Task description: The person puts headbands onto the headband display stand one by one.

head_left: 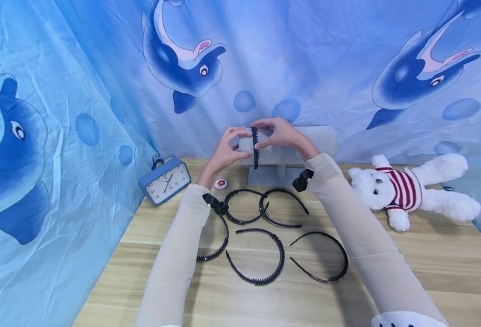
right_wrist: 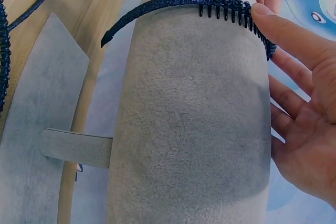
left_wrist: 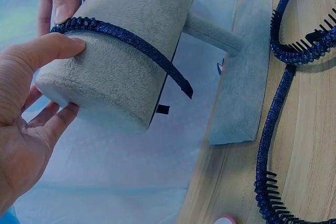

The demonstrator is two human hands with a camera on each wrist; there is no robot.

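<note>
A dark comb-toothed headband (head_left: 256, 156) sits over the left end of a grey plush roll-shaped display stand (head_left: 322, 141). My left hand (head_left: 226, 150) is at the roll's end, its thumb (left_wrist: 71, 48) against the band's edge and its other fingers curled round behind the roll. From the other side my right hand (head_left: 283, 134) holds the band, with its thumb (right_wrist: 262, 13) on the toothed part and its fingers beyond the roll. One tip of the headband (left_wrist: 184, 86) sticks out free past the roll's lower side. The band's far part is hidden behind the roll.
Several more dark headbands (head_left: 279, 268) lie on the wooden table (head_left: 142, 281) below my forearms. A blue clock (head_left: 167, 181) stands at the left, near a small round flower badge (head_left: 220, 183). A white plush bear (head_left: 404, 188) lies at the right. Dolphin-print cloth (head_left: 326, 54) hangs behind.
</note>
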